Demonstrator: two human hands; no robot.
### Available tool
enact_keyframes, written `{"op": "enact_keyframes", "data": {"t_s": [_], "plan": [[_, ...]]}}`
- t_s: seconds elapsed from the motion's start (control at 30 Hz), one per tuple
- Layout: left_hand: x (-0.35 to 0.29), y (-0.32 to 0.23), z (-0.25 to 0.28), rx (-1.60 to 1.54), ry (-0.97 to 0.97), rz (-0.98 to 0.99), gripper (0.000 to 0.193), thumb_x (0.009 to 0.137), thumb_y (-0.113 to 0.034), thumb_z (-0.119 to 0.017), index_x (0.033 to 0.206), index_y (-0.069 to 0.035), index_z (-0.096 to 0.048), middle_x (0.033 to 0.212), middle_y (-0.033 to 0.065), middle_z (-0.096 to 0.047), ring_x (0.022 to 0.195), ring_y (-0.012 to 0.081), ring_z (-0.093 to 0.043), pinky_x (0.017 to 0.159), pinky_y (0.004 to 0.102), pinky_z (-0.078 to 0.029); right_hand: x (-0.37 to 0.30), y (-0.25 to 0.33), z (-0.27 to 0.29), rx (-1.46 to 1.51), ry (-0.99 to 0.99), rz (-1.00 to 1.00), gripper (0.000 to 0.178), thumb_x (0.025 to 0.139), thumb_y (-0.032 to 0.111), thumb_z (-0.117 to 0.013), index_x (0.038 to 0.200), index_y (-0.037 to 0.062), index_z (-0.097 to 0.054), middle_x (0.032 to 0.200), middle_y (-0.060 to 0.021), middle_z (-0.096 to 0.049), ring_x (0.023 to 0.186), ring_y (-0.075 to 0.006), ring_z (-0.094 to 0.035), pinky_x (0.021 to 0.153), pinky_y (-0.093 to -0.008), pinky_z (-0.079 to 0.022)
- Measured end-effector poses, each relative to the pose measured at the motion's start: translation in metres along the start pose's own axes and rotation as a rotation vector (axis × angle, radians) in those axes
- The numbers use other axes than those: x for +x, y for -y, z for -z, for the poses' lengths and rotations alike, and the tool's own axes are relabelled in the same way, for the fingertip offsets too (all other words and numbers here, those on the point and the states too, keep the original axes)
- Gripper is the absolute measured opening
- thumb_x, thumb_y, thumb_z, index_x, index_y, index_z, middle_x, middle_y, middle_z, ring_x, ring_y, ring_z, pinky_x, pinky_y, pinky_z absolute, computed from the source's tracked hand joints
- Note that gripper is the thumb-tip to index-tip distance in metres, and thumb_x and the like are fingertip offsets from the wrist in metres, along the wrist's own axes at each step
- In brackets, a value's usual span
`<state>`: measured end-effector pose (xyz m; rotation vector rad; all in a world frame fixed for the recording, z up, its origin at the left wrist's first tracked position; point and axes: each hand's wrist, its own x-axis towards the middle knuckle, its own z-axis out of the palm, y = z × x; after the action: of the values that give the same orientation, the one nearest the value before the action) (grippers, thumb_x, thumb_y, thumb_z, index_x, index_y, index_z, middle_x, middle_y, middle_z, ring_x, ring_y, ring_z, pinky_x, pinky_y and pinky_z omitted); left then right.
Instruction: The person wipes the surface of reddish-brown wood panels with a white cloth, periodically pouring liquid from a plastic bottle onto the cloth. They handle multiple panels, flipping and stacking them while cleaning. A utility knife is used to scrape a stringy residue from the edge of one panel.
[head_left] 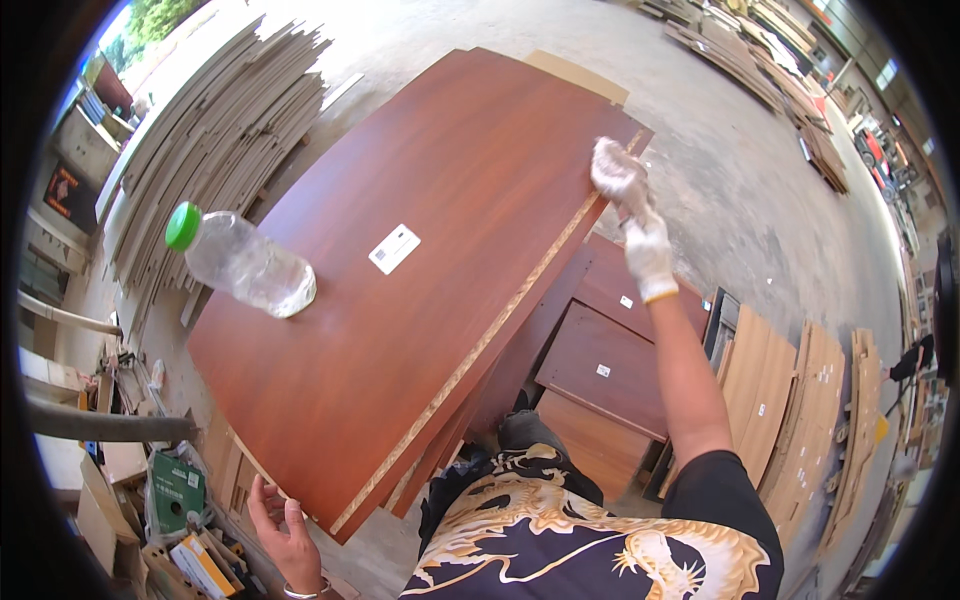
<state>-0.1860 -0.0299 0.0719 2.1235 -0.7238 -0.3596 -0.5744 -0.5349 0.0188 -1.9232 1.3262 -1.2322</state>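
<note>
A large reddish-brown wood panel (450, 200) lies flat in front of me on other panels, its raw chipboard edge facing right. My right hand (648, 252), in a white knit glove, is closed on a whitish wadded rag (618, 172), blurred in outline. The rag touches the panel's right edge near its far corner. My left hand (285, 535) is bare, thumb and fingers apart, at the panel's near left corner edge. On the panel's left side stands a clear plastic bottle (250, 265) with a green cap. A white label (394, 249) is stuck near the panel's middle.
Smaller dark red panels (605, 365) lie below on the right, beside stacks of lighter boards (765, 395). Long grey-brown boards (215, 150) are piled at the far left. Cartons and a green box (178, 492) sit at the lower left. More boards (740, 70) lie across the concrete floor.
</note>
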Motion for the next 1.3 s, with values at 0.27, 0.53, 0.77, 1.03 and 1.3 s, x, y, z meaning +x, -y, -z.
{"op": "enact_keyframes", "data": {"t_s": [0.27, 0.53, 0.77, 1.03, 1.3], "plan": [[0.075, -0.121, -0.087, 0.539, 0.418, -0.706, 0.058, 0.093, -0.021, -0.074, 0.144, 0.003, -0.059, 0.158, 0.0237, -0.052, 0.152, 0.0516, -0.039, 0.125, 0.0588, -0.033, -0.104, 0.101, -0.034, 0.04, 0.324, 0.601, 0.041, 0.085, -0.002, -0.061, 0.118, 0.0101, -0.081, 0.129, -0.0174, -0.075, 0.132, -0.0354, -0.065, 0.12, -0.0533, -0.041], [0.099, -0.189, -0.196, 0.573, 0.868, -1.016, 0.076, 0.083, -0.044, -0.084, 0.146, -0.007, -0.063, 0.164, 0.0216, -0.048, 0.158, 0.0478, -0.034, 0.13, 0.0631, -0.02, 0.095, -0.051, 0.018, 0.037, -0.128, 0.253, 0.055, 0.081, -0.012, -0.054, 0.125, 0.0096, -0.079, 0.111, -0.0148, -0.079, 0.097, -0.0325, -0.075, 0.091, -0.0382, -0.059], [0.107, -0.21, -0.238, 0.638, 0.871, -0.992, 0.067, 0.081, -0.037, -0.083, 0.141, -0.011, -0.068, 0.158, 0.013, -0.057, 0.154, 0.041, -0.042, 0.128, 0.0663, -0.019, -0.062, 0.043, -0.023, 0.133, 0.347, 0.447, 0.053, 0.087, 0.017, -0.066, 0.139, 0.0118, -0.072, 0.149, -0.017, -0.064, 0.141, -0.0382, -0.057, 0.127, -0.059, -0.029], [0.11, -0.207, -0.25, 0.566, 0.859, -1.097, 0.063, 0.071, -0.02, -0.08, 0.131, -0.002, -0.071, 0.152, 0.0195, -0.061, 0.149, 0.0411, -0.049, 0.128, 0.069, -0.022, 0.14, -0.065, 0.043, 0.014, 0.001, 0.176, 0.059, 0.079, -0.009, -0.059, 0.128, 0.0191, -0.078, 0.124, -0.0146, -0.078, 0.121, -0.033, -0.072, 0.114, -0.0462, -0.049], [0.109, -0.208, -0.253, 0.574, 0.851, -1.085, 0.058, 0.072, -0.021, -0.078, 0.128, -0.006, -0.074, 0.148, 0.0136, -0.066, 0.148, 0.0372, -0.052, 0.13, 0.0655, -0.022, 0.072, 0.008, 0.023, -0.121, 0.267, 0.478, 0.05, 0.081, 0.0, -0.064, 0.127, 0.0131, -0.078, 0.129, -0.02, -0.074, 0.133, -0.0379, -0.065, 0.123, -0.0485, -0.041]]}}
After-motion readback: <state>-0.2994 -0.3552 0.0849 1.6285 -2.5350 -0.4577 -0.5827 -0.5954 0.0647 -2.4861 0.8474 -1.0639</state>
